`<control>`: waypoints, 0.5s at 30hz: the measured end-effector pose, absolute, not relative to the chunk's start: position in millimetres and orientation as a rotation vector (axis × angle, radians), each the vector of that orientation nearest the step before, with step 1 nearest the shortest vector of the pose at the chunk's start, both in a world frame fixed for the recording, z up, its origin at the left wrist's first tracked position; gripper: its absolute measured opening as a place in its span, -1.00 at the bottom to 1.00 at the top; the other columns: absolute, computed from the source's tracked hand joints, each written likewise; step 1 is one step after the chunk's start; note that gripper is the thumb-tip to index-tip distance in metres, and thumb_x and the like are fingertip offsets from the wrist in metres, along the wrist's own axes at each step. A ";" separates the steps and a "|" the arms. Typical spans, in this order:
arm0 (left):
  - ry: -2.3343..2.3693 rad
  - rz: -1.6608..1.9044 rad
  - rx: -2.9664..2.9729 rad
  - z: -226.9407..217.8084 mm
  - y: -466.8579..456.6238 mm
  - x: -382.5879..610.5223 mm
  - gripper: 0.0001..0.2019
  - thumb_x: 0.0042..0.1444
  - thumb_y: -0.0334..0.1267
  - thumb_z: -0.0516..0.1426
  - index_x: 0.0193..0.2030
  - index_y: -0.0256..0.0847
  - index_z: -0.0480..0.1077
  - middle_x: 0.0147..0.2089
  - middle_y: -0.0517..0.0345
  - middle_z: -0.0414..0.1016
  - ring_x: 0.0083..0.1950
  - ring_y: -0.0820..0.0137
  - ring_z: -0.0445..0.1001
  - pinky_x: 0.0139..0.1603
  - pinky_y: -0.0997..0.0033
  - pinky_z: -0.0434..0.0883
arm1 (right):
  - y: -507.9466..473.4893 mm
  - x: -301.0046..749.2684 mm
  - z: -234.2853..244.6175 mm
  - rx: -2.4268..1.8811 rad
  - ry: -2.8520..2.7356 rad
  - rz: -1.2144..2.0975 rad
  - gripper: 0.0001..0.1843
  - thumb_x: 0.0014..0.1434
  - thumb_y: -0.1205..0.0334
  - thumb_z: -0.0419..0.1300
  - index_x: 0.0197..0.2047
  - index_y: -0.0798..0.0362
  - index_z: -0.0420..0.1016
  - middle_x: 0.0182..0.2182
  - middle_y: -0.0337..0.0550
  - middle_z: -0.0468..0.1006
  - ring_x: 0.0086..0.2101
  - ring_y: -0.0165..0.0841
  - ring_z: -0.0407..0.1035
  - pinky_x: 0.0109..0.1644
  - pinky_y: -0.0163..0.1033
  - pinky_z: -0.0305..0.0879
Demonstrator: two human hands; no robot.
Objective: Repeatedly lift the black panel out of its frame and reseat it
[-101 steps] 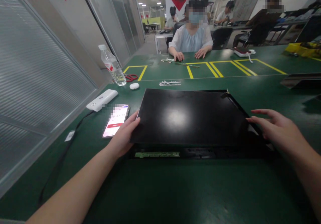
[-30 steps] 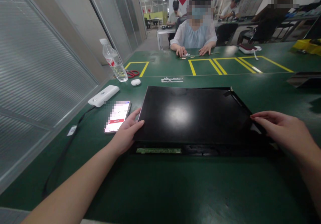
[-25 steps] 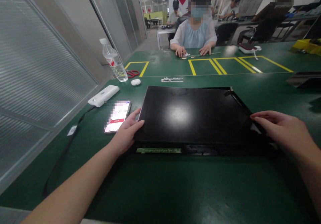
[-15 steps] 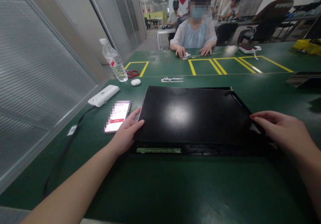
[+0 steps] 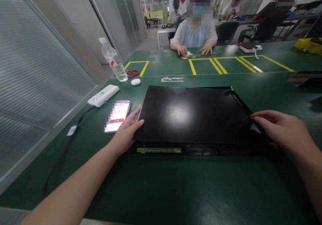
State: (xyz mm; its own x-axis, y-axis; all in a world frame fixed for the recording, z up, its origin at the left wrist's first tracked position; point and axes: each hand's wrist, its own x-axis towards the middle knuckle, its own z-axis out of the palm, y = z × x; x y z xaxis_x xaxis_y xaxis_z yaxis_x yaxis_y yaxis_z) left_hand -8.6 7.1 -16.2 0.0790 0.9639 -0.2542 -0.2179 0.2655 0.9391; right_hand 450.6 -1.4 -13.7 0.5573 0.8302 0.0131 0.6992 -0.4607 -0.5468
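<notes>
Two hands grip a black panel [image 5: 193,114] by its edges: left hand [image 5: 125,134] and right hand [image 5: 281,131], fingers together, beside a phone [image 5: 117,116].

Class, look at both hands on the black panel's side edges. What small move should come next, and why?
Probably raise the black panel a little, evenly with both hands: the left hand grips its left edge, the right hand rests on its right edge, and it lies over a frame with a green circuit strip showing in front.
</notes>
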 end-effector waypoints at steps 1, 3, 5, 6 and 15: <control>1.116 1.079 0.875 -16.8 7.4 -9.1 -0.18 0.17 -0.42 0.28 0.55 -0.20 0.13 0.06 -0.11 0.72 0.04 0.04 0.71 -0.02 0.15 0.69 | -1.3 449.7 -13.4 -2.292 -1.234 0.337 -0.52 -0.27 -0.18 0.15 -0.34 -0.11 0.65 -0.42 -0.11 0.66 -0.35 -0.07 0.51 -0.21 0.00 0.33; 1.116 1.076 0.874 -17.1 7.7 -9.6 -0.17 0.17 -0.42 0.29 0.56 -0.20 0.12 0.05 -0.11 0.72 0.02 0.04 0.72 -0.03 0.16 0.70 | -1.2 448.1 -13.0 -2.296 -1.253 0.310 -0.55 -0.25 -0.17 0.15 -0.35 -0.12 0.64 -0.43 -0.13 0.65 -0.35 -0.09 0.50 -0.21 -0.01 0.33; 1.118 1.072 0.872 -16.2 7.6 -9.4 -0.17 0.17 -0.41 0.29 0.55 -0.20 0.12 0.06 -0.11 0.72 0.02 0.04 0.72 -0.04 0.17 0.70 | -1.4 446.9 -12.3 -2.310 -1.260 0.299 -0.56 -0.23 -0.16 0.15 -0.35 -0.12 0.65 -0.43 -0.13 0.65 -0.35 -0.09 0.50 -0.19 -0.01 0.34; 1.120 1.071 0.873 -15.6 7.4 -9.1 -0.17 0.16 -0.41 0.30 0.55 -0.21 0.12 0.07 -0.12 0.72 0.02 0.04 0.72 -0.04 0.17 0.70 | -1.7 446.3 -11.7 -2.313 -1.257 0.309 -0.55 -0.23 -0.15 0.15 -0.35 -0.11 0.65 -0.43 -0.13 0.65 -0.35 -0.09 0.50 -0.18 0.00 0.34; 1.136 1.083 0.868 -14.1 6.1 -7.1 -0.12 0.12 -0.39 0.33 0.56 -0.24 0.11 0.09 -0.16 0.70 0.05 0.00 0.71 0.01 0.15 0.68 | -1.3 445.9 -9.2 -2.329 -1.268 0.307 -0.55 -0.21 -0.16 0.15 -0.34 -0.11 0.66 -0.43 -0.12 0.65 -0.37 -0.08 0.49 -0.23 0.00 0.32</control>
State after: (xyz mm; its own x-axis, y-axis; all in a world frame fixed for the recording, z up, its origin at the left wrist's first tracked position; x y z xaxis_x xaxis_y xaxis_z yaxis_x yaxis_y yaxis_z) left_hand -7.1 6.1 -14.1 0.0651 0.9631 -0.2610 -0.2145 0.2690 0.9390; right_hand 445.9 -1.3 -9.2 0.5483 0.8359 0.0261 0.7313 -0.4641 -0.4999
